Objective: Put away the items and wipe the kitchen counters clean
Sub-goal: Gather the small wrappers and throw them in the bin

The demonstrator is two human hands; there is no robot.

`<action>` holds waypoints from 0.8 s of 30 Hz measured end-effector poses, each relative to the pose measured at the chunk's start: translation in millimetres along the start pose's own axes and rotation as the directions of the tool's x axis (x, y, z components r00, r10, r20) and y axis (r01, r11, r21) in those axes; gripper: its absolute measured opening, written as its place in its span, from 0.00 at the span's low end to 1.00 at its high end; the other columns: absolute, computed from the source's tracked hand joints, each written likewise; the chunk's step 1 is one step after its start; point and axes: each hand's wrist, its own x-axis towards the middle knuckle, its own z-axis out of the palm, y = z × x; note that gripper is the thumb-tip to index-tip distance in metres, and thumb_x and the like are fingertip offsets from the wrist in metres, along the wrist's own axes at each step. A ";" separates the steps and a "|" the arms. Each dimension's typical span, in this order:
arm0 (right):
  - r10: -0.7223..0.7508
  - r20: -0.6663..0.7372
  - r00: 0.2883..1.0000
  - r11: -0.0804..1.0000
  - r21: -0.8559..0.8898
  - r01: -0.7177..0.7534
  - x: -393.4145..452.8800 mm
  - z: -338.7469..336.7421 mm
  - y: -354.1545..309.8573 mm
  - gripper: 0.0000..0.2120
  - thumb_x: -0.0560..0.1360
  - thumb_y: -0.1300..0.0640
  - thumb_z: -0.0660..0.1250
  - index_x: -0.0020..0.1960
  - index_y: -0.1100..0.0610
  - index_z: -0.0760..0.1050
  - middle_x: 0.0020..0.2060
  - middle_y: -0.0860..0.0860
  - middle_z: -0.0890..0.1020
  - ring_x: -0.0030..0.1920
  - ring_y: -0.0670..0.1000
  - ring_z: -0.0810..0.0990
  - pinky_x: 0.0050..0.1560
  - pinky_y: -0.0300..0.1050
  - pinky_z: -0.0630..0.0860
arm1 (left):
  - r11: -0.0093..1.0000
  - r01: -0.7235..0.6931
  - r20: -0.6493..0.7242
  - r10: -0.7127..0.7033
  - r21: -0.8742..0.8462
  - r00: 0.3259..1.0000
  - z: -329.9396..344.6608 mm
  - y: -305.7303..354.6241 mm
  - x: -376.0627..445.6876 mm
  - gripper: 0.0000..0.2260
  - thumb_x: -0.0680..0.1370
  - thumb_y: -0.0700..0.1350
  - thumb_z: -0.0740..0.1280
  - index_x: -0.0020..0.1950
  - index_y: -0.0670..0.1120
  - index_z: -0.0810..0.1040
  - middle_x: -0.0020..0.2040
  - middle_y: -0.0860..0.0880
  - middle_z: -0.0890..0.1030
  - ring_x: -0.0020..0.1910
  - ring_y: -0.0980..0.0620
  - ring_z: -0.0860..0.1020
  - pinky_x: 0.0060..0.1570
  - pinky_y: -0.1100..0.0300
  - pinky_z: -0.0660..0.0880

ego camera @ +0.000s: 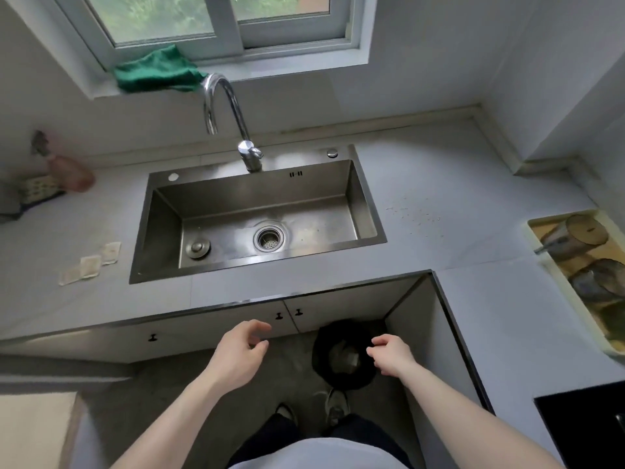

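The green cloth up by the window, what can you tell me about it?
The green cloth is a dark green piece of soft, woven-looking fabric, crumpled into loose folds rather than laid flat. It lies on the white window sill behind the sink, left of the middle, with its lower edge hanging slightly over the sill's front. From this view its right corner sits just behind the top of the curved chrome faucet; whether they touch cannot be told. Neither hand is near it.

Both hands, left [236, 353] and right [392, 355], hang loosely curled, empty.

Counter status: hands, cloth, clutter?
Left hand and right hand open, empty. Green cloth untouched on windowsill. Packets left of sink, crumbs right.
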 end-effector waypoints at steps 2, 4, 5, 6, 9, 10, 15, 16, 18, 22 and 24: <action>-0.072 0.047 0.996 0.996 -0.048 0.074 -1.6 4.4 -12.3 0.17 0.68 0.49 0.72 0.57 0.46 0.80 0.50 0.45 0.85 0.49 0.50 0.85 0.54 0.52 0.83 | 0.999 0.026 -0.034 -0.026 -0.020 0.999 -10.7 -5.6 -3.0 0.13 0.81 0.48 0.66 0.65 0.59 0.77 0.58 0.62 0.79 0.56 0.61 0.78 0.58 0.62 0.76; -0.179 0.093 0.979 0.979 -0.080 0.187 -16.6 11.8 -43.0 0.16 0.69 0.47 0.73 0.57 0.44 0.80 0.51 0.42 0.84 0.51 0.47 0.84 0.57 0.52 0.82 | 0.998 0.053 -0.085 -0.056 -0.044 0.995 -27.7 -13.9 -2.2 0.13 0.81 0.48 0.67 0.65 0.58 0.77 0.58 0.61 0.79 0.55 0.61 0.78 0.56 0.63 0.76; -0.251 0.123 0.960 0.960 -0.093 0.263 -27.5 18.2 -65.6 0.15 0.71 0.48 0.73 0.57 0.44 0.80 0.51 0.41 0.84 0.52 0.45 0.83 0.58 0.49 0.81 | 0.996 0.069 -0.119 -0.076 -0.056 0.990 -40.7 -19.2 -1.3 0.13 0.81 0.48 0.67 0.65 0.58 0.77 0.58 0.61 0.79 0.55 0.60 0.78 0.56 0.63 0.76; -0.320 0.155 0.935 0.935 -0.104 0.338 -39.5 24.8 -88.5 0.14 0.73 0.49 0.73 0.58 0.44 0.79 0.52 0.39 0.83 0.53 0.43 0.82 0.59 0.45 0.79 | 0.994 0.083 -0.148 -0.092 -0.066 0.985 -54.1 -25.4 -0.1 0.13 0.81 0.48 0.67 0.65 0.58 0.77 0.58 0.60 0.79 0.56 0.60 0.78 0.56 0.63 0.75; -0.456 0.209 0.865 0.867 -0.115 0.484 -67.0 49.4 -148.6 0.15 0.75 0.49 0.72 0.61 0.43 0.78 0.54 0.38 0.82 0.56 0.39 0.79 0.61 0.38 0.74 | 0.988 0.119 -0.215 -0.138 -0.102 0.967 -94.2 -46.1 5.9 0.13 0.81 0.48 0.67 0.65 0.57 0.78 0.60 0.58 0.80 0.60 0.57 0.78 0.59 0.60 0.75; -0.487 0.220 0.845 0.850 -0.106 0.517 -73.0 58.3 -165.0 0.15 0.74 0.49 0.72 0.61 0.43 0.78 0.54 0.38 0.82 0.56 0.39 0.79 0.62 0.39 0.74 | 0.986 0.125 -0.235 -0.148 -0.110 0.961 -107.1 -52.4 8.8 0.13 0.81 0.47 0.67 0.65 0.56 0.77 0.60 0.57 0.80 0.60 0.56 0.79 0.59 0.60 0.76; -0.591 0.299 0.749 0.759 -0.106 0.642 -101.4 121.7 -246.5 0.16 0.75 0.47 0.70 0.62 0.40 0.76 0.55 0.35 0.80 0.49 0.38 0.81 0.50 0.35 0.75 | 0.973 0.185 -0.345 -0.221 -0.135 0.912 -181.2 -110.0 31.4 0.14 0.82 0.46 0.68 0.67 0.55 0.76 0.60 0.53 0.79 0.52 0.58 0.78 0.45 0.64 0.78; -0.607 0.305 0.734 0.739 -0.122 0.663 -105.5 137.0 -262.1 0.16 0.75 0.47 0.70 0.63 0.39 0.75 0.56 0.35 0.79 0.48 0.38 0.81 0.48 0.33 0.74 | 0.971 0.201 -0.353 -0.236 -0.132 0.905 -197.4 -126.2 37.1 0.14 0.82 0.46 0.68 0.68 0.55 0.76 0.61 0.53 0.79 0.52 0.58 0.78 0.42 0.66 0.77; -0.615 0.312 0.724 0.725 -0.137 0.675 -111.6 159.7 -286.4 0.17 0.76 0.47 0.69 0.64 0.40 0.75 0.58 0.36 0.79 0.47 0.37 0.81 0.48 0.34 0.73 | 0.964 0.236 -0.362 -0.265 -0.122 0.894 -224.7 -152.7 49.5 0.15 0.82 0.46 0.68 0.68 0.54 0.76 0.62 0.52 0.79 0.50 0.57 0.78 0.40 0.68 0.75; -0.621 0.314 0.718 0.707 -0.173 0.686 -113.4 219.6 -341.8 0.18 0.77 0.47 0.68 0.66 0.43 0.74 0.60 0.37 0.78 0.48 0.39 0.81 0.52 0.37 0.76 | 0.945 0.311 -0.370 -0.325 -0.101 0.870 -284.5 -215.8 77.8 0.16 0.80 0.47 0.69 0.68 0.53 0.76 0.60 0.51 0.79 0.49 0.55 0.79 0.47 0.58 0.78; -0.634 0.317 0.705 0.681 -0.204 0.704 -110.6 248.8 -368.1 0.19 0.77 0.48 0.68 0.67 0.45 0.75 0.61 0.39 0.78 0.48 0.39 0.81 0.55 0.39 0.77 | 0.929 0.356 -0.372 -0.366 -0.097 0.853 -308.6 -242.0 91.7 0.17 0.79 0.47 0.69 0.68 0.53 0.77 0.59 0.49 0.80 0.48 0.52 0.79 0.50 0.54 0.79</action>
